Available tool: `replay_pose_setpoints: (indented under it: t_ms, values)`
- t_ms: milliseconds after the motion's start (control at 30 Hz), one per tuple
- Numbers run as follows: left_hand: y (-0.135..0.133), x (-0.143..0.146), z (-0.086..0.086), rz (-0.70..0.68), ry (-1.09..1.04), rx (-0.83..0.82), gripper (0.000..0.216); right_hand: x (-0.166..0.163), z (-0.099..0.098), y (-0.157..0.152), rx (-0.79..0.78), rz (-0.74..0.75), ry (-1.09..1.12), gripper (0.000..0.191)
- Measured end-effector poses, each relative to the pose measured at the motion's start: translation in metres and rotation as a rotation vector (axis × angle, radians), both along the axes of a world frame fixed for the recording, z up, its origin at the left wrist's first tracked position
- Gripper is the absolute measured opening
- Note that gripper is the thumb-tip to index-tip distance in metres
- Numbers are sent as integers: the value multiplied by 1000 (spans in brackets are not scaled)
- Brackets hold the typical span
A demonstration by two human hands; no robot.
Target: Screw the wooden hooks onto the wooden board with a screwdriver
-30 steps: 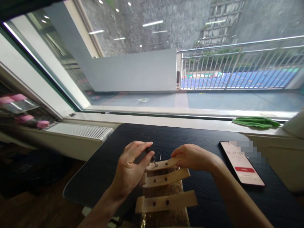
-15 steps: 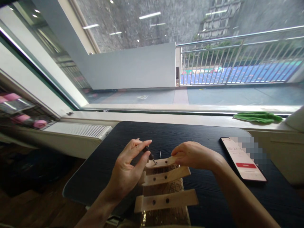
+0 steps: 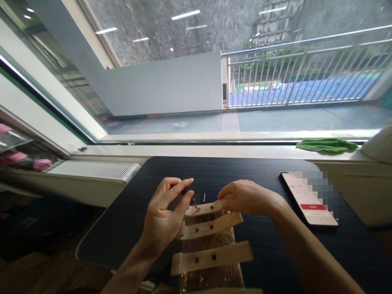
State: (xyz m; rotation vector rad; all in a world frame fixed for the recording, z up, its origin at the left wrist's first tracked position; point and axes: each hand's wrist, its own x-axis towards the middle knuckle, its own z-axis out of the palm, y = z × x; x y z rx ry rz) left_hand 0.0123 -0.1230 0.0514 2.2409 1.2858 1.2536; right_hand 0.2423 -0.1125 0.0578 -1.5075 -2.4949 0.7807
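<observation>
My left hand (image 3: 167,208) is closed round the dark handle of a small screwdriver (image 3: 192,201). The tool slants down, its tip at the left hole of the farthest wooden slat (image 3: 203,209). With its fingers, my right hand (image 3: 245,198) grips the right end of that same slat. Two more wooden slats, a middle one (image 3: 211,227) and a nearer one (image 3: 212,258), lie across a brown patterned strip (image 3: 220,244), each with two dark holes or screw heads. A thin silver screw or nail (image 3: 204,197) rests on the table just beyond the farthest slat.
The black table (image 3: 122,228) stands against a window sill (image 3: 214,151). A phone (image 3: 309,200) lies at the right, partly blurred out. On the sill is a green cloth (image 3: 326,145). A white radiator (image 3: 94,169) sits left of the table.
The whole view has shifted slightly. Both hands keep their places on the screwdriver and the slat, and the tool's tip is still at the left hole.
</observation>
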Motion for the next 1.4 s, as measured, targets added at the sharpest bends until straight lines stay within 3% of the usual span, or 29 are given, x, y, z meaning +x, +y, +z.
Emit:
replay_pose_setpoints:
  t_ms: [467,800,1167,1400]
  values:
    - [-6,-1,0,-2,-20,-78,34,1,2,-1,-9,9,19,29]
    - [-6,0,-2,67,-25,96,22,0,0,1,-3,26,-5,30]
    - [-3,0,-1,13,-78,42,23,2,-3,1,8,25,10,30]
    - [-5,0,-4,97,-164,-60,29,3,-3,1,29,36,4,30]
